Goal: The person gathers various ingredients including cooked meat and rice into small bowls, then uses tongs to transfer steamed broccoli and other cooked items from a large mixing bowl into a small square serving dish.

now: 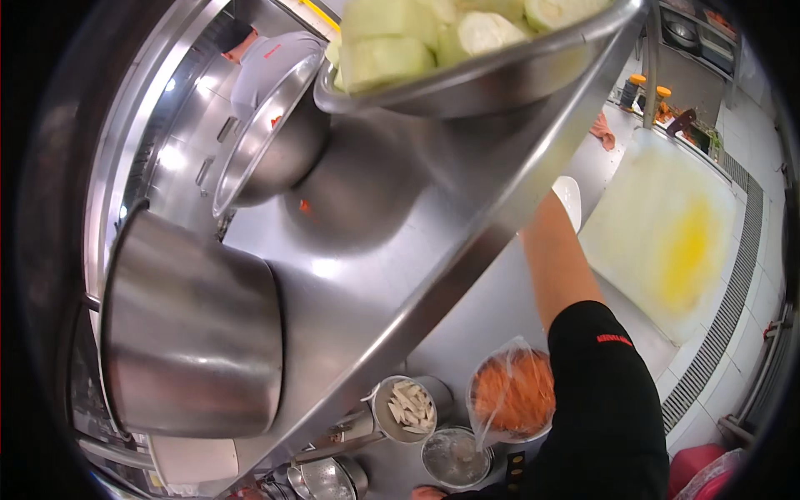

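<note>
My right forearm (pixel 559 256), in a black sleeve, reaches across the lower steel counter (pixel 494 312). My right hand is hidden behind the edge of the steel shelf (pixel 375 350). Beside the wrist shows part of a white dish (pixel 569 200); whether the hand touches it I cannot tell. Only a sliver of my left hand (pixel 428 493) appears at the bottom edge, near a round metal container (pixel 457 459). Shredded orange vegetable (pixel 512 394), likely carrot, fills a plastic-lined container next to my right sleeve. Pale cut strips (pixel 411 406) lie in a steel pot.
On the shelf are a tray (pixel 475 94) of peeled pale-green vegetable chunks, a tilted steel bowl (pixel 287 137) and a large stockpot (pixel 194 331). A yellow-stained cutting board (pixel 650 231) lies right, with a cleaver (pixel 681 122) beyond. A person (pixel 275 69) stands across the shelf.
</note>
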`<state>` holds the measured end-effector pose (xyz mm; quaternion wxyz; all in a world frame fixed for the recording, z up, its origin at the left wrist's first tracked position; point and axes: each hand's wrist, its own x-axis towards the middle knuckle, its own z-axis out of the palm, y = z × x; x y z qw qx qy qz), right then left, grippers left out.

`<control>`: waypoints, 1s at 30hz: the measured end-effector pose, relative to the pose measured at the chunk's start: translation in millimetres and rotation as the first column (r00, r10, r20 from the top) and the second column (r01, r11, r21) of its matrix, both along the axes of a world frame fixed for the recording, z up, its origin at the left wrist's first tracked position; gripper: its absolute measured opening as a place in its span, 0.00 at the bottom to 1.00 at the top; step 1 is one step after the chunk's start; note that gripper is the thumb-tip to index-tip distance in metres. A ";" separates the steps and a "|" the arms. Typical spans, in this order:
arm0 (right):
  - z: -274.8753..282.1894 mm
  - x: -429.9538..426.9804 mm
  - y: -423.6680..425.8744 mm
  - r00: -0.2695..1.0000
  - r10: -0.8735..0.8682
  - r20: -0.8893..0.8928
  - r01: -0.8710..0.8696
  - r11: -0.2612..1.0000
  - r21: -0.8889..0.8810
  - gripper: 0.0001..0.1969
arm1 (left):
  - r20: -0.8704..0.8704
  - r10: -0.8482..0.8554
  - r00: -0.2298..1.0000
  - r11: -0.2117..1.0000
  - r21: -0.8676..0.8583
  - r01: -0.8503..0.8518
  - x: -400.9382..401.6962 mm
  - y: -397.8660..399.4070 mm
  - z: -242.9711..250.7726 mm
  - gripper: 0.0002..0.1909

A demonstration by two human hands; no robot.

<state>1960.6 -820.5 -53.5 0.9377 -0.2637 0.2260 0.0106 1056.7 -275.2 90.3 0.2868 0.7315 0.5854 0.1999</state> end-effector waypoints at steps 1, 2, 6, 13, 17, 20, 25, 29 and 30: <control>6.6 -5.5 -13.5 1.000 -0.007 0.030 0.008 1.000 -0.026 0.03 | -0.003 -0.023 1.000 1.000 0.000 0.023 1.8 4.5 -2.3 0.27; 13.6 -13.5 -28.6 0.997 -0.016 0.070 0.019 0.999 -0.050 0.04 | -0.002 -0.048 0.999 0.999 0.005 0.048 5.2 10.2 -4.8 0.27; 45.9 -98.7 -47.9 0.961 0.044 0.274 -0.044 0.999 -0.006 0.08 | 0.028 -0.127 0.992 0.989 0.085 0.124 -21.5 23.4 -0.1 0.27; 100.3 -342.7 -119.2 0.975 0.113 0.191 -0.016 0.895 -0.446 0.15 | 0.441 -0.245 0.863 0.968 0.168 0.189 91.4 20.1 3.0 0.12; 81.6 -455.8 -137.7 0.997 0.055 0.047 -0.015 0.794 -0.608 0.18 | 0.540 -0.224 0.811 0.969 0.034 0.245 150.1 28.3 9.3 0.09; 62.3 -526.1 -145.1 1.000 -0.021 0.016 0.026 0.811 -0.584 0.22 | 0.534 -0.110 0.838 0.987 -0.039 0.155 178.9 82.8 -3.7 0.13; 77.2 -606.3 -126.2 0.998 -0.056 -0.012 0.038 0.799 -0.600 0.22 | 0.535 0.151 0.831 0.983 -0.170 -0.070 198.9 154.9 -24.2 0.15; 100.3 -664.5 -90.3 0.997 -0.074 0.026 0.072 0.736 -0.673 0.23 | 0.410 0.198 0.890 0.970 -0.210 -0.120 199.1 191.5 -44.3 0.13; 104.6 -679.7 -82.2 0.996 -0.095 0.006 0.073 0.727 -0.683 0.23 | 0.423 0.203 0.883 0.968 -0.220 -0.117 198.6 206.2 -49.7 0.13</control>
